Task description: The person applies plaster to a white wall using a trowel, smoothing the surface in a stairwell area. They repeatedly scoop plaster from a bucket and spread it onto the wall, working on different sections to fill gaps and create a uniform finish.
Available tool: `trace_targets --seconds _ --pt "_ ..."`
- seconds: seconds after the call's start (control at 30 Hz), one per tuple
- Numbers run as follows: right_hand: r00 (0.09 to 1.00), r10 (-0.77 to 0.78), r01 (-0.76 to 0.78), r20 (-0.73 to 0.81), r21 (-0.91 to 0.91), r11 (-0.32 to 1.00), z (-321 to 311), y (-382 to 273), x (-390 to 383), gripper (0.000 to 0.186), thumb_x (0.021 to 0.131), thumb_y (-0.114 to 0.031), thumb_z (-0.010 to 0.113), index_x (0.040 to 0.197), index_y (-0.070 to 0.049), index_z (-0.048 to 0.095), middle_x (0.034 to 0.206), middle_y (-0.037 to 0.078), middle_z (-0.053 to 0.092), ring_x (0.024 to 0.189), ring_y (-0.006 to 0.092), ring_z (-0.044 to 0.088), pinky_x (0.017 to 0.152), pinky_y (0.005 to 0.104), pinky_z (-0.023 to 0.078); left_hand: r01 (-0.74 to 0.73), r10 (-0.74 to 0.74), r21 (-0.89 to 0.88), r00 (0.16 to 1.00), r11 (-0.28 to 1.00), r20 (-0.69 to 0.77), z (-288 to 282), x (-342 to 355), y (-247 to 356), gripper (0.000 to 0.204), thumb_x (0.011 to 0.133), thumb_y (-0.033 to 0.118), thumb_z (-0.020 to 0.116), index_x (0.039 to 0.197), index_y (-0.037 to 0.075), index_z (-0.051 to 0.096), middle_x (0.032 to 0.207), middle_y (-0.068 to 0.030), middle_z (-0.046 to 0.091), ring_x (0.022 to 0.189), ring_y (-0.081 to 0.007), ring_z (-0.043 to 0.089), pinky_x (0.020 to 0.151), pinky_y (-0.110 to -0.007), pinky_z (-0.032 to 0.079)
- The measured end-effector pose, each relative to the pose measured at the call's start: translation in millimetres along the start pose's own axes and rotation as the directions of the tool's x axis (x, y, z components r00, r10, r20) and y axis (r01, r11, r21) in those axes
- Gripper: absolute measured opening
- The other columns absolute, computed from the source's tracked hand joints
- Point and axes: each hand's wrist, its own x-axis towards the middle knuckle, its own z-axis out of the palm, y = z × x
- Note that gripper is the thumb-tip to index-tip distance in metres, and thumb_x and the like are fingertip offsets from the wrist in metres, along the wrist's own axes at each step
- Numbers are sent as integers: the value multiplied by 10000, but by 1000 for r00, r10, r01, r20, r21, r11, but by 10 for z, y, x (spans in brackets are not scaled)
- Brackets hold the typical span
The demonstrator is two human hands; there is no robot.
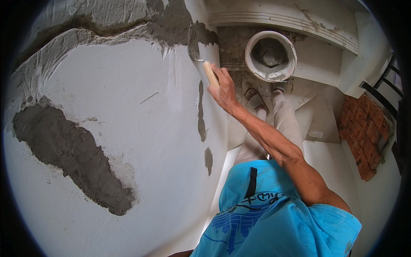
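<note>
My right hand [223, 89] is closed round the pale wooden handle of a trowel [210, 74]. Its thin metal blade lies against the white wall [128, 94], at the lower edge of a grey mortar patch [173, 21]. Grey smears cover part of the blade. To the right of the hand, a white bucket [252, 70] with a mortar-crusted rim holds a lump of grey mortar [270, 53]. My left hand is out of sight; only a sliver of what looks like the left arm shows at the lower edge.
A long dark mortar patch [72, 150] spreads over the wall at left, and narrow grey strips [201, 113] run beside my body. Behind the bucket is a stained ledge [282, 17]. Exposed red brickwork [364, 132] and dark metal bars [381, 96] stand at right. My sandalled feet [257, 100] are below the bucket.
</note>
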Motion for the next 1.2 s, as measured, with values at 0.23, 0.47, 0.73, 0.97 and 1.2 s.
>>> trace_targets --seconds 0.23,0.47,0.73,0.97,1.2 --pt "999 21 -22 31 29 999 -90 -59 -276 662 722 35 628 1373 29 508 1050 183 537 926 351 588 783 440 524 7 -7 6 1000 1000 0 -8 14 -5 802 935 543 671 1406 -72 461 1450 -234 431 1370 -356 407 1134 -544 343" --pt "999 41 -41 -12 37 998 -261 14 -342 628 712 -3 619 1331 25 523 1072 184 534 932 373 592 812 463 505 13 -13 0 1000 1000 5 -6 -1 3 767 949 513 665 1402 -73 466 1449 -243 428 1370 -365 405 1133 -545 342" --pt "1000 30 -30 -3 -16 999 -103 75 40 652 716 -15 623 1355 23 500 1110 193 540 983 388 588 872 442 499 -48 48 18 999 999 19 -9 14 -24 738 966 489 651 1401 -78 466 1447 -245 427 1374 -357 395 1124 -524 347" --pt "998 -29 21 60 128 992 -195 -143 -288 646 714 5 631 1350 15 514 1101 183 549 988 348 593 862 409 505 -49 48 19 999 999 13 12 11 14 726 976 493 634 1398 -74 468 1431 -238 433 1367 -351 398 1116 -520 352" --pt "998 57 -57 0 78 995 -281 3 -123 653 717 -14 639 1358 8 517 1126 181 550 1010 336 594 903 399 491 -43 43 42 999 998 15 -32 36 -27 751 965 514 638 1408 -66 459 1448 -232 433 1367 -346 406 1132 -522 352"
